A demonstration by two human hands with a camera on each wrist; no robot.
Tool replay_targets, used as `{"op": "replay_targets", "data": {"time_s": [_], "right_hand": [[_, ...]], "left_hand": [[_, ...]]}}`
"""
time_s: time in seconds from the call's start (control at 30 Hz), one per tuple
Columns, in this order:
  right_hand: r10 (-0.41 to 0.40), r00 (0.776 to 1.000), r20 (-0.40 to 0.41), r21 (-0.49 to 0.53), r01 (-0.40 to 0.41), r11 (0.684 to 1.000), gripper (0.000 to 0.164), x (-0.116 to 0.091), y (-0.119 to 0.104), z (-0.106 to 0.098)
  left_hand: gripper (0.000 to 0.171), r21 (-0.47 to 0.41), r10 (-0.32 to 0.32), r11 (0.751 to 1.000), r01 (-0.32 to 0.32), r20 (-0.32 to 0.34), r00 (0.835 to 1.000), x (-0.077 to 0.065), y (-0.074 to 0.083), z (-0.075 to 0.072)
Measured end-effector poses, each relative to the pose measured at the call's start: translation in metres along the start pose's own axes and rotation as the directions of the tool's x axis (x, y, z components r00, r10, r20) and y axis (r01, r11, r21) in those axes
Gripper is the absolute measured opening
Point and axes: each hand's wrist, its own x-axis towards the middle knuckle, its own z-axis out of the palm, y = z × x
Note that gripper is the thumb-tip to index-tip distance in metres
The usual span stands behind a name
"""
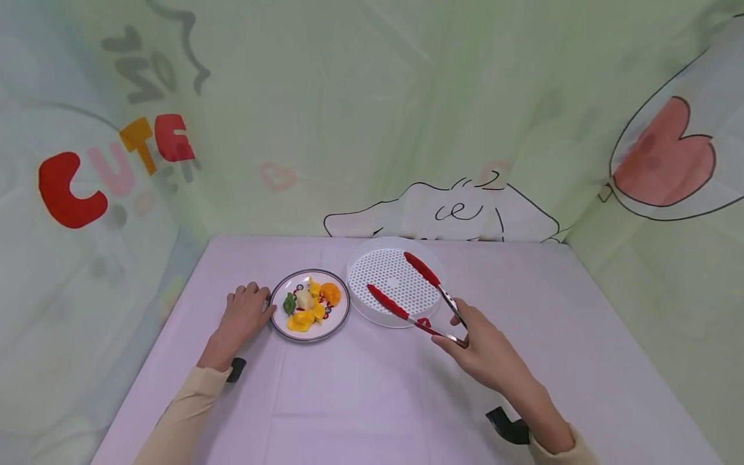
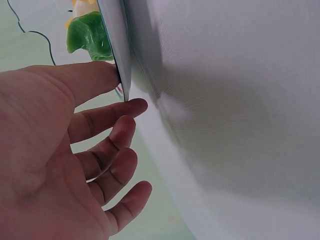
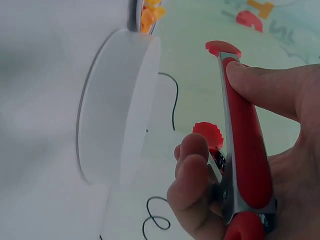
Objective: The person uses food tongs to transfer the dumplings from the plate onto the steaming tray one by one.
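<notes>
My left hand (image 1: 247,310) pinches the left rim of a round dark-edged plate (image 1: 332,325) between thumb and forefinger, with the other fingers curved loosely below it in the left wrist view. Small toy-like dumplings lie on the plate: yellow ones (image 1: 300,321), an orange one (image 1: 330,294), a whitish one (image 1: 305,299) and a green one (image 2: 90,36). Red-and-metal tongs (image 1: 388,301) are held in my right hand (image 1: 488,349), thumb on one arm and fingers round the other. The tongs' tips are spread, with nothing between them, over a white perforated round basket (image 1: 378,274).
The basket touches or nearly touches the plate's right side, and its wall (image 3: 112,110) stands up from the table. A pale purple cloth (image 1: 349,400) covers the table. Printed fabric walls (image 1: 290,129) enclose the back and both sides.
</notes>
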Motion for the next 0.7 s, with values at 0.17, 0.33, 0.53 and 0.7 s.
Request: {"op": "replay_targets", "data": {"time_s": [0.17, 0.33, 0.53, 0.7], "right_hand": [[-0.034, 0.999, 0.02, -0.035, 0.034, 0.999, 0.077, 0.005, -0.013, 0.015], [-0.073, 0.996, 0.046, -0.031, 0.075, 0.997, 0.079, 0.009, -0.025, 0.028], [-0.123, 0.99, 0.075, -0.031, 0.125, 0.992, 0.077, 0.014, -0.036, 0.044], [-0.15, 0.984, 0.099, -0.027, 0.153, 0.988, 0.07, 0.018, -0.042, 0.059]], "left_hand": [[0.037, 0.011, -0.002, 1.0, 0.002, 0.016, 1.0, 0.001, 0.0, -0.001], [0.038, 0.007, -0.014, 1.0, 0.014, 0.014, 1.0, 0.003, 0.002, -0.004], [0.036, 0.012, -0.004, 1.0, 0.004, -0.004, 1.0, 0.003, 0.003, -0.004], [0.036, 0.005, 0.003, 1.0, -0.003, 0.001, 1.0, 0.001, 0.003, -0.005]]}}
